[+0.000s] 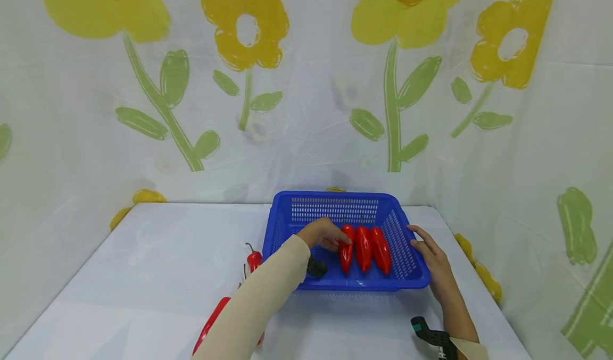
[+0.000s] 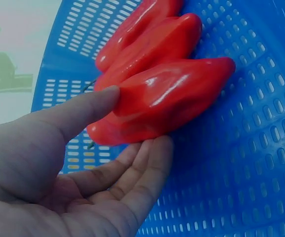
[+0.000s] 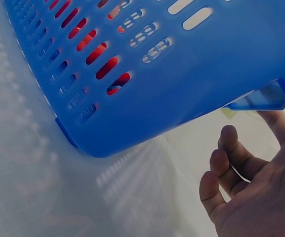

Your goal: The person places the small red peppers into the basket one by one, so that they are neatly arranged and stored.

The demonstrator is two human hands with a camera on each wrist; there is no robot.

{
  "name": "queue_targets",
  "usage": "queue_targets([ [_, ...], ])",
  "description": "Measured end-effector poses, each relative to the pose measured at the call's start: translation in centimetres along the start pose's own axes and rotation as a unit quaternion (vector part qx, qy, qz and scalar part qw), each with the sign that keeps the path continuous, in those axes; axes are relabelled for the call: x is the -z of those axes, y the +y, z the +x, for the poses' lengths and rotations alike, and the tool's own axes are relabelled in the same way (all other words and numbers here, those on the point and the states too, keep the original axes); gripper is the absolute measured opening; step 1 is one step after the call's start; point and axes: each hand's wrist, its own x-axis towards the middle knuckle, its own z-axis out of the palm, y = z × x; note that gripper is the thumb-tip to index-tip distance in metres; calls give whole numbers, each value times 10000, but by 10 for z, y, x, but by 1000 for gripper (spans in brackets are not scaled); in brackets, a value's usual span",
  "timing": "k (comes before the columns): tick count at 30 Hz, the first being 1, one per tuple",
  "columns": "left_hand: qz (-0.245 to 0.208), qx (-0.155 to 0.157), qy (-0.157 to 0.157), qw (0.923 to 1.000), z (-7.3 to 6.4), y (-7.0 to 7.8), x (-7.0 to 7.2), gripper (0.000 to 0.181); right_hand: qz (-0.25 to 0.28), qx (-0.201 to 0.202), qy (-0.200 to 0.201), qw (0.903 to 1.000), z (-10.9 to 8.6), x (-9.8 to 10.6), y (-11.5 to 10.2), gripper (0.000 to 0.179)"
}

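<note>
Three glossy red peppers lie side by side in a blue plastic basket (image 1: 335, 284) with slotted walls. My left hand (image 1: 328, 235) reaches into the basket and holds the leftmost red pepper (image 1: 346, 253). In the left wrist view, the thumb of that hand (image 2: 83, 197) presses on top of the pepper (image 2: 167, 98) and its fingers are beneath. The middle pepper (image 1: 364, 249) and the right pepper (image 1: 381, 251) lie beyond it. My right hand (image 1: 433, 261) pinches the basket's right rim, its other fingers loosely curled below the rim in the right wrist view (image 3: 251, 187).
On the white table (image 1: 143, 264), left of the basket, lie several more red peppers, including a small one (image 1: 255, 259) and a long one (image 1: 213, 317) partly hidden by the left sleeve (image 1: 263, 296). A white flower-printed cloth (image 1: 306, 110) hangs behind the table.
</note>
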Motion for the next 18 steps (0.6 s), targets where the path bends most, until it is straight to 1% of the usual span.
queue_targets([
  [6, -7, 169, 88, 9998, 0, 0, -3, 34, 54, -46, -7, 10000, 3, -1, 1, 54],
  [9, 65, 157, 102, 9998, 1, 1, -5, 35, 63, -94, 11, 9999, 3, -1, 1, 54],
  [13, 93, 135, 140, 9998, 3, 4, -6, 41, 67, -137, 17, 9999, 3, 0, 1, 54],
  [15, 89, 159, 254, 9995, 4, 5, -5, 45, 59, -150, 27, 9999, 3, 0, 1, 54],
  [18, 266, 129, 607, 9977, 6, 7, -2, 46, 81, -137, 3, 9999, 2, -1, 1, 54],
])
